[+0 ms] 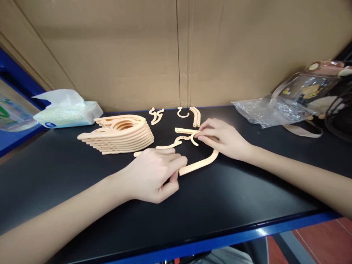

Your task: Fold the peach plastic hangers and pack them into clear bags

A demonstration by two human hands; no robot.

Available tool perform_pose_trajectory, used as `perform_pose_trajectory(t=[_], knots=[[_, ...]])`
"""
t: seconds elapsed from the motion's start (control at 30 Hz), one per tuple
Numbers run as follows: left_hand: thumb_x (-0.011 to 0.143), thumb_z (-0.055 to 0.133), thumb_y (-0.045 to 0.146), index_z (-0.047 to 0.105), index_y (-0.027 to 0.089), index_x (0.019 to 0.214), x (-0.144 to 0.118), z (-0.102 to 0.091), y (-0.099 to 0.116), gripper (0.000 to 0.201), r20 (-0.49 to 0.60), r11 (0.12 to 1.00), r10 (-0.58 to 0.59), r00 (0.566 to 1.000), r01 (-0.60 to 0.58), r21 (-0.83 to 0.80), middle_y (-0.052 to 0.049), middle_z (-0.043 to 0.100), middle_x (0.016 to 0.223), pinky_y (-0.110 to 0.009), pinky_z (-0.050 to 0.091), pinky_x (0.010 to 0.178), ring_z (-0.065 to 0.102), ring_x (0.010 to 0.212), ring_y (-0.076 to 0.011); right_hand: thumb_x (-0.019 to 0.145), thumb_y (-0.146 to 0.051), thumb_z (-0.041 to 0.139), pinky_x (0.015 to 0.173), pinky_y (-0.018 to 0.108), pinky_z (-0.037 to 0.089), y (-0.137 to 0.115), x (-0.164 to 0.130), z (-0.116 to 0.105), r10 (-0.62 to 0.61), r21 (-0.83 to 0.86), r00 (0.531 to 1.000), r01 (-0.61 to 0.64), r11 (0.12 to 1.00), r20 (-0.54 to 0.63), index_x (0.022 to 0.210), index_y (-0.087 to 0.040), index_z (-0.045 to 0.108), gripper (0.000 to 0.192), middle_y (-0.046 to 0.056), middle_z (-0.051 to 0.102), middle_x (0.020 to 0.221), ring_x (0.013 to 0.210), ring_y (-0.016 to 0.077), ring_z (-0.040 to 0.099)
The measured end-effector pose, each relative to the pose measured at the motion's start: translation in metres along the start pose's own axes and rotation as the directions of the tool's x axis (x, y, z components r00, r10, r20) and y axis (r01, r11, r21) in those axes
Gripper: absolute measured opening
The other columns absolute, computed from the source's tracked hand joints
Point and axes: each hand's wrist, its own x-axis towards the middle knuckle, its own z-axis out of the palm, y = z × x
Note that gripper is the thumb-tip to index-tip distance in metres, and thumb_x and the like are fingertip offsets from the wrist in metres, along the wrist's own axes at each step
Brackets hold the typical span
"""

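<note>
My left hand (pixel 156 174) is closed in a pinch at the near end of a curved, cream-coloured plastic hanger arm (pixel 199 164). Another cream piece pokes out beyond its knuckles, mostly covered by the hand. With fingers and thumb together, my right hand (pixel 221 137) grips hanger parts by a small hook (pixel 194 140) and a straight-looking strip (pixel 185 130). Its fingers hide how these parts join. Between the hands lies a wavy hanger piece (pixel 180 140). To the left stands a neat stack of folded cream hangers (pixel 126 135).
Loose hooks (pixel 156 116), a single hook (pixel 183 113) and curved arms (pixel 195 116) lie at the back of the black table (pixel 247 198). A tissue pack (pixel 70 113) is at left, crumpled clear plastic (pixel 271 110) and a transparent bag (pixel 305 90) at right. Cardboard (pixel 123 55) stands behind.
</note>
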Motion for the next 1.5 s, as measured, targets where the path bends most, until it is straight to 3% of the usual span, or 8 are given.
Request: perform_pose_trajectory(t=[0.17,0.3,0.5,0.77,1.0,1.17,1.5], knots=[[0.092,0.038,0.009,0.058,0.016,0.097,0.002,0.000,-0.003,0.022,-0.042,0.999,-0.010,0.999,0.007,-0.050,-0.008,0.062,0.100,-0.036,0.042,0.088,0.051,0.100,-0.0217,0.096,-0.033,0.049,0.080,0.034,0.046,0.008,-0.001,0.004,0.145,0.049,0.987,-0.142,0.989,-0.071,0.101,-0.023,0.073,0.027,0.005,0.062,0.101,0.091,0.0186,0.058],[0.097,0.035,0.007,0.057,0.017,0.108,0.001,0.004,-0.006,0.027,-0.136,0.995,-0.102,0.985,0.099,-0.028,-0.011,0.053,0.129,-0.039,0.038,0.101,0.042,0.124,-0.0232,0.094,-0.029,0.051,0.080,0.034,0.046,0.014,-0.001,0.007,0.220,0.083,0.968,-0.211,0.974,-0.118,0.104,-0.026,0.072,0.024,0.004,0.061,0.099,0.089,0.0179,0.060],[0.099,0.031,0.009,0.059,0.020,0.105,-0.001,0.010,-0.007,0.031,-0.063,0.963,-0.238,0.969,0.227,-0.144,-0.008,0.045,0.138,-0.037,0.042,0.098,0.047,0.121,-0.0200,0.090,-0.022,0.052,0.075,0.033,0.046,0.015,-0.002,0.007,0.265,0.099,0.961,-0.256,0.962,-0.085,0.106,-0.026,0.071,0.025,0.003,0.058,0.101,0.080,0.0150,0.058],[0.096,0.035,0.011,0.058,0.017,0.100,-0.001,0.010,-0.007,0.024,-0.023,0.942,-0.218,0.976,0.204,-0.266,-0.009,0.048,0.137,-0.034,0.041,0.101,0.050,0.122,-0.0187,0.090,-0.020,0.050,0.071,0.032,0.045,0.015,-0.002,0.008,0.294,0.094,0.954,-0.287,0.953,-0.062,0.108,-0.027,0.070,0.028,0.003,0.056,0.103,0.076,0.0139,0.056],[0.091,0.045,0.019,0.059,0.017,0.096,0.000,0.005,-0.002,0.015,-0.036,0.962,-0.198,0.980,0.187,-0.201,-0.011,0.053,0.131,-0.041,0.044,0.098,0.053,0.119,-0.0250,0.090,-0.020,0.049,0.070,0.032,0.045,0.011,-0.002,0.007,0.286,0.087,0.958,-0.283,0.955,-0.019,0.110,-0.027,0.068,0.028,0.002,0.054,0.106,0.074,0.0124,0.054],[0.096,0.051,0.032,0.058,0.019,0.091,0.000,0.008,-0.004,0.016,-0.022,0.971,-0.185,0.983,0.179,-0.158,-0.008,0.056,0.130,-0.039,0.045,0.096,0.055,0.118,-0.0243,0.089,-0.019,0.050,0.067,0.032,0.044,0.008,-0.002,0.006,0.273,0.061,0.962,-0.273,0.960,0.001,0.109,-0.025,0.067,0.027,0.003,0.055,0.107,0.072,0.0125,0.054],[0.092,0.055,0.022,0.060,0.020,0.094,0.000,0.007,-0.004,0.006,-0.034,0.973,-0.175,0.984,0.168,-0.160,-0.004,0.062,0.123,-0.033,0.047,0.091,0.060,0.111,-0.0211,0.089,-0.021,0.052,0.066,0.031,0.043,0.006,-0.001,0.005,0.260,0.042,0.965,-0.261,0.964,0.030,0.110,-0.024,0.068,0.027,0.004,0.055,0.109,0.077,0.0139,0.056]])
